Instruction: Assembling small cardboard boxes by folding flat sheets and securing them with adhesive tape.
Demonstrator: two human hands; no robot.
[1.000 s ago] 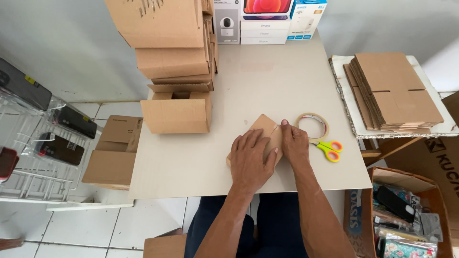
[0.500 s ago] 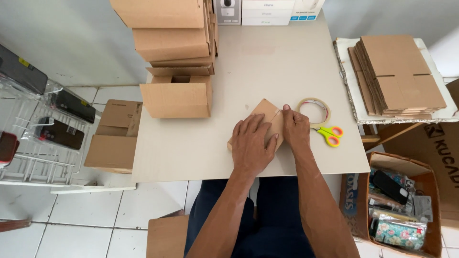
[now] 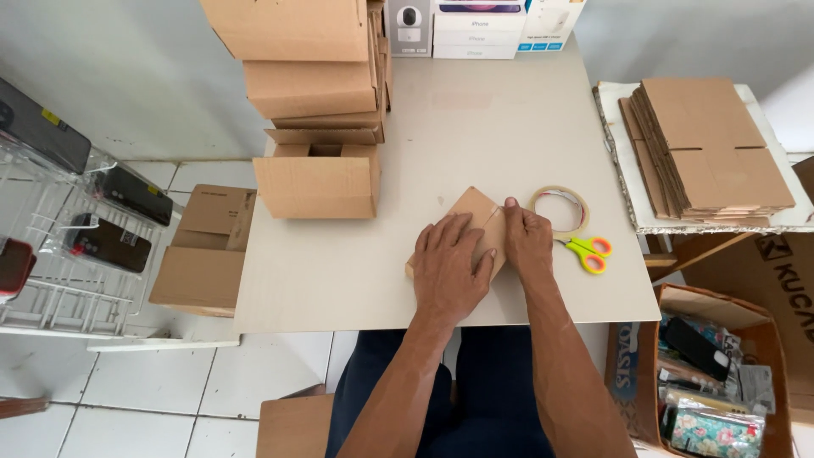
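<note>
both hands, left hand (image 3: 449, 267) and right hand (image 3: 527, 240), press flat, fingers spread, on a small brown cardboard box (image 3: 471, 212).

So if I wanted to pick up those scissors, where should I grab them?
Best by the yellow-green and orange loops. The scissors lie flat on the table, just right of the right hand, with their tip toward the tape roll. The loops point toward the table's right edge, with bare table around them, so probably come from the right and above, away from the pointed end.
</note>
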